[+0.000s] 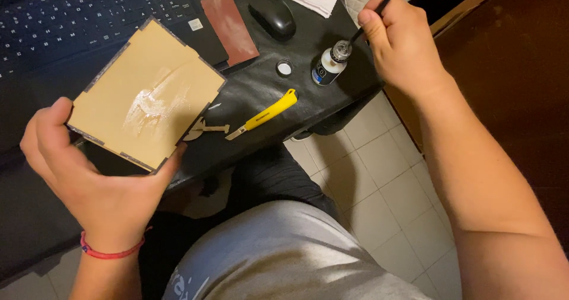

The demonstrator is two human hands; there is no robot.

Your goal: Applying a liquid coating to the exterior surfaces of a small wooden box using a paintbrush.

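right hand [402, 42] dipping one brush [379, 8], one bottle [329, 66]

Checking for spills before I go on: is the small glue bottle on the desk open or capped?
Open: the small bottle stands upright, the brush in the right hand dips into its neck, and a round cap lies beside it.

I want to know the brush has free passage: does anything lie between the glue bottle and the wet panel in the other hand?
Nothing upright does. Between the bottle and the panel only the bottle cap and yellow utility knife lie flat on the desk, beneath any brush path.
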